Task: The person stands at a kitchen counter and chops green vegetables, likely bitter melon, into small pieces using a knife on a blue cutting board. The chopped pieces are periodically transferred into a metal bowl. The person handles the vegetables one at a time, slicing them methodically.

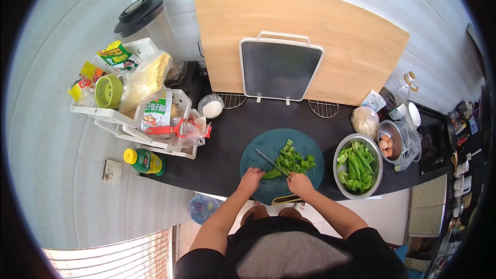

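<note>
My left hand (pixel 251 179) was curled tight onto a green pepper piece (pixel 272 174), my right hand (pixel 299 183) closed around a silver-bladed knife (pixel 270 160), both over the round dark-green board (pixel 251 150) with chopped green pepper (pixel 295 163). Rightward, a round steel bowl (pixel 378 169) held green peppers (pixel 360 163), a smaller steel bowl (pixel 395 133) brown eggs (pixel 384 144); leftward, white plastic baskets (pixel 103 112) held brightly printed packets (pixel 156 111)

Before me and at my left: pale tiled walls (pixel 62 98). Before me: one dark surface (pixel 227 150), curved by the lens. Under me: pale tiled floor (pixel 390 217). At my right: cream patterned cabinet fronts (pixel 426 219). Lower left: slatted panel (pixel 113 258), brightly lit.
</note>
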A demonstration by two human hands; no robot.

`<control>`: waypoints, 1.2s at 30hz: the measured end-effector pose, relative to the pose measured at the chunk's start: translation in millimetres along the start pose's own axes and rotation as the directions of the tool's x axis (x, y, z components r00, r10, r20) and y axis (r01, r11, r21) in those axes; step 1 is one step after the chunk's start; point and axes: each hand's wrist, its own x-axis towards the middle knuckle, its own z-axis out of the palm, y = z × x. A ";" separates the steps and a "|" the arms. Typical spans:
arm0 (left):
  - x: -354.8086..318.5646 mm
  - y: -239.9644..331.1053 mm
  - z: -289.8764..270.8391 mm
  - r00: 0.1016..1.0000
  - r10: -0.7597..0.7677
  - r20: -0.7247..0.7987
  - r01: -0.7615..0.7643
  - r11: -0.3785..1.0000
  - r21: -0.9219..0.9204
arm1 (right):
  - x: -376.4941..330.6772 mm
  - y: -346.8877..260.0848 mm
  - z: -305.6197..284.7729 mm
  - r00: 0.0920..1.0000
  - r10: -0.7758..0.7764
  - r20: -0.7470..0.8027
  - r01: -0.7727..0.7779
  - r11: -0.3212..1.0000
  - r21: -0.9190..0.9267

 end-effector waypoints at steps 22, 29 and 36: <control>-7.1 10.4 -1.1 0.999 -0.035 -0.008 0.036 0.999 0.026 | 33.6 -8.1 43.8 0.999 0.035 -0.016 -0.034 0.999 0.010; -2.7 0.3 5.5 1.000 -0.030 -0.009 0.030 0.999 0.024 | 2.1 -8.7 3.1 0.998 -0.016 0.053 0.016 1.000 -0.001; -2.7 3.1 5.4 1.000 -0.005 -0.018 0.006 1.000 0.028 | 14.9 12.4 30.5 0.974 -0.044 0.222 0.073 0.990 -0.122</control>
